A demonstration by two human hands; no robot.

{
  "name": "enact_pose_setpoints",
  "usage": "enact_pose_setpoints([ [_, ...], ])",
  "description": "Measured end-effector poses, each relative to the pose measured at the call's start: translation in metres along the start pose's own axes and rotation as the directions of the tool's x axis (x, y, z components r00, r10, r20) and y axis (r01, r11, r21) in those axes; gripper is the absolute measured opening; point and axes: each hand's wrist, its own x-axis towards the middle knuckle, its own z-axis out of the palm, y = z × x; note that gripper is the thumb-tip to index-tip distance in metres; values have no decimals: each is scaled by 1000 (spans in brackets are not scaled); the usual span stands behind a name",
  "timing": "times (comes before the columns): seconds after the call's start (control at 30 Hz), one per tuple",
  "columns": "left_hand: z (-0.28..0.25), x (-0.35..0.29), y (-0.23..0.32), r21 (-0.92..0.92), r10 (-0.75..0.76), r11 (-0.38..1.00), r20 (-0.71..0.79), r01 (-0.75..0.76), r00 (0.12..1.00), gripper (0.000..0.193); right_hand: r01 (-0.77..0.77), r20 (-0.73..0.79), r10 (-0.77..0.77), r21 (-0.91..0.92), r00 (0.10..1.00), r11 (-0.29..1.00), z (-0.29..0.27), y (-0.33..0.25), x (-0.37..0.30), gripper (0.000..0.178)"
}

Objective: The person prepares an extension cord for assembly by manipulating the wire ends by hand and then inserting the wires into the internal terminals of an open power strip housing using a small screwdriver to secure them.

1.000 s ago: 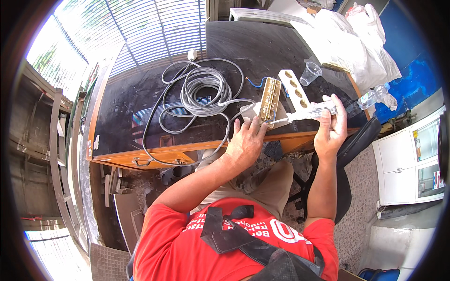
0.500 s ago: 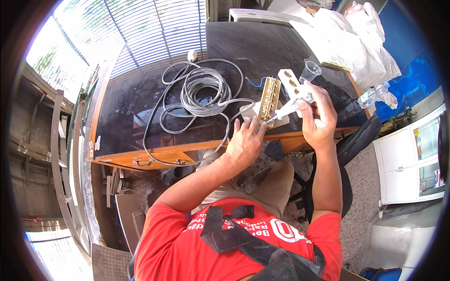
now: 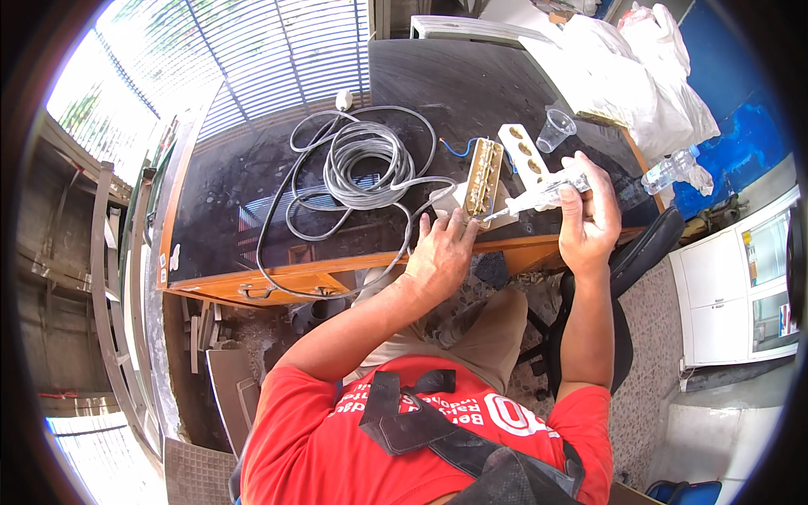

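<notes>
My right hand (image 3: pixel 591 220) is closed around a screwdriver (image 3: pixel 543 198) with a clear handle, its thin shaft slanting down toward the near end of an opened socket strip (image 3: pixel 484 181). Rows of brass-coloured contacts show inside that strip. Against the same near end rest the fingertips of my left hand (image 3: pixel 442 257), fingers spread, palm down. Just right of the strip lies its white socket cover (image 3: pixel 523 156) with round holes. A blue wire (image 3: pixel 459 153) sticks out past the strip's far end. Whether the screwdriver's tip touches a screw is too small to tell.
A coiled grey cable (image 3: pixel 370 172) with a white plug (image 3: pixel 344 100) covers the dark tabletop (image 3: pixel 446 76) at left. A clear plastic cup (image 3: pixel 555 130) lies beyond the cover. White bags (image 3: pixel 648 76) and a plastic bottle (image 3: pixel 669 171) are at right, near a black chair (image 3: pixel 644 252).
My right hand and the screwdriver have shifted a little to the right and toward me, the tip drawing slightly back from the strip. My left hand stays in place.
</notes>
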Motion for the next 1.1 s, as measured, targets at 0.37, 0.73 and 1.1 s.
enact_pose_setpoints([
  [0.37, -6, 3, 3, 26, -13, 1000, 27, 12, 1000, 52, 14, 6, -14, -3, 1000, 1000, 4, 1, 1, 38],
  [0.73, -10, 5, 6, 38, -19, 999, 46, 17, 999, 54, 94, 47, -90, -69, 995, 993, 4, -6, 2, 37],
  [1.1, -11, 5, 6, 44, -18, 999, 43, 16, 999, 53, 60, 10, -60, -17, 998, 998, 3, -3, 3, 36],
])
